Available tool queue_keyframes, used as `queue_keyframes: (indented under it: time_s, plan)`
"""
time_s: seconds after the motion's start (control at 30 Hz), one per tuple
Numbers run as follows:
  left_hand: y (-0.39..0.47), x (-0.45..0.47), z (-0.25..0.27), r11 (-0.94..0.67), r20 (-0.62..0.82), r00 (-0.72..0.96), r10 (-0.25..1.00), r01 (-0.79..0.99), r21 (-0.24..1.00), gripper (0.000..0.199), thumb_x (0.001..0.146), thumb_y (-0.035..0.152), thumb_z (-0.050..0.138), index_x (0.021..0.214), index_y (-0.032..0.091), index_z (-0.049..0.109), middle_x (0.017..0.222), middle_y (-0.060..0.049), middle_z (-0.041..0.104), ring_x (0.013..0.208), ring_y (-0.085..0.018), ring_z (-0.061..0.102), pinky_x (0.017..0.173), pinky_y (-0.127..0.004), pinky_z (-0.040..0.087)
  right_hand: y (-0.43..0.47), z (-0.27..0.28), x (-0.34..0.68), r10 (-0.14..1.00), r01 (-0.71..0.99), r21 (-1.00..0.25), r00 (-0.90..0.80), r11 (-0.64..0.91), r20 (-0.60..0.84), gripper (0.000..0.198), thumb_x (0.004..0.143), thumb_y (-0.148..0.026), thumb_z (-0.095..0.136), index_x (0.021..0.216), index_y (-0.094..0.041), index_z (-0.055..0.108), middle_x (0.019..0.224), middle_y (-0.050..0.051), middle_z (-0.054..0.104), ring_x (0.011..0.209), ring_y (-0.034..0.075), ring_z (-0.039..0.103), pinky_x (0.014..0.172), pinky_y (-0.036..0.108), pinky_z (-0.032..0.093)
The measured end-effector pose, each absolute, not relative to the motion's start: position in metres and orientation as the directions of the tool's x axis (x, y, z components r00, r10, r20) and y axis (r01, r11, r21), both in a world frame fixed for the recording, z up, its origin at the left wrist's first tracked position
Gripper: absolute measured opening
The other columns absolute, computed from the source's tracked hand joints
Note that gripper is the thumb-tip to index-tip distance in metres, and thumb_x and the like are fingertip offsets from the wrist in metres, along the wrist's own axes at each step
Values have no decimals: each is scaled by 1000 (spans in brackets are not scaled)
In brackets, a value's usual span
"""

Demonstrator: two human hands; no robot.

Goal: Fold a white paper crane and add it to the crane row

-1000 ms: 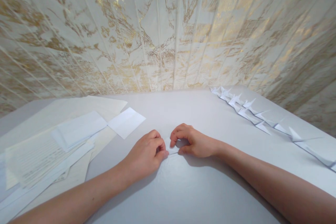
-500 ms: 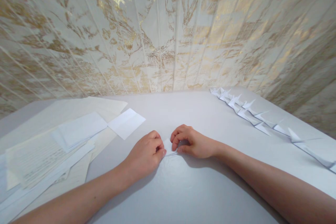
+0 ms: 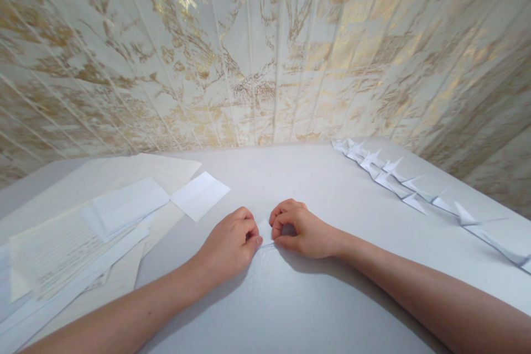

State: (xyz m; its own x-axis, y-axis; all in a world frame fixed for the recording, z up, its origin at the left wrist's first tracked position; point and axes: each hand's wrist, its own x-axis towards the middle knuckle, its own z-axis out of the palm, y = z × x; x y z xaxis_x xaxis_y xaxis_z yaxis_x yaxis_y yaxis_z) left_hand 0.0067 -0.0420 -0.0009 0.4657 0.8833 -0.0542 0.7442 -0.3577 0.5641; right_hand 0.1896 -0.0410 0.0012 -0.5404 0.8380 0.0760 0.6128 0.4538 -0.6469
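Note:
A small folded piece of white paper lies on the white table at the centre, between my two hands. My left hand pinches its left edge, thumb against curled fingers. On the right edge, the thumb and fingertips of my right hand close on the paper. Fingers cover both sides of the piece, so only its middle shows. A flat white paper square rests beyond my left hand, apart from it.
Stacked white sheets and a printed page lie at the left. Several folded paper cranes stand in rows along the right side, one larger crane nearer. A gold-patterned curtain hangs behind the table.
My right hand has shifted slightly down, and its thumb has slid left along the paper's near edge. My left hand stays nearly in place.

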Motion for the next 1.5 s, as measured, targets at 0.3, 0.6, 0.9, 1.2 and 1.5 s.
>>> queue_keyframes:
  time_s: [0.3,0.6,0.9,1.2,1.5]
  plan:
    - [-43,8,-1,-383,-26,468,883,754,534,15,75,16,48,61,17,54,78,-2,53,72,-15,52,68,-27,38,-44,-2,185,839,670,-544,-529,505,126,13,69,-8,53,60,-15,58,78,4,61,84,19,51,81,36,35]
    - [-45,10,-1,-413,-13,476,879,776,477,13,75,15,48,63,17,52,79,-3,51,75,-16,51,70,-28,39,-47,-2,181,863,706,-529,-494,471,109,13,69,-8,51,59,-16,56,75,4,59,85,19,49,80,35,35]
    - [-49,11,2,-429,-28,487,873,794,430,11,76,15,48,66,18,51,81,-3,50,77,-18,50,71,-31,39,-48,-6,178,883,717,-538,-453,442,122,13,72,-14,54,60,-16,58,78,4,59,86,19,48,79,34,33]
    - [-48,10,1,-445,-18,499,866,789,423,12,76,15,47,65,18,50,80,-3,49,77,-18,49,71,-31,39,-53,-8,176,902,759,-496,-409,421,139,12,74,-21,60,64,-16,57,82,4,56,90,20,45,79,35,31]
    - [-48,6,-3,-450,4,500,866,774,445,8,74,14,48,76,20,43,85,-2,49,81,-18,48,73,-32,38,-55,-6,178,902,755,-514,-419,407,100,8,71,-13,60,76,-17,55,85,5,55,93,22,43,82,37,32]
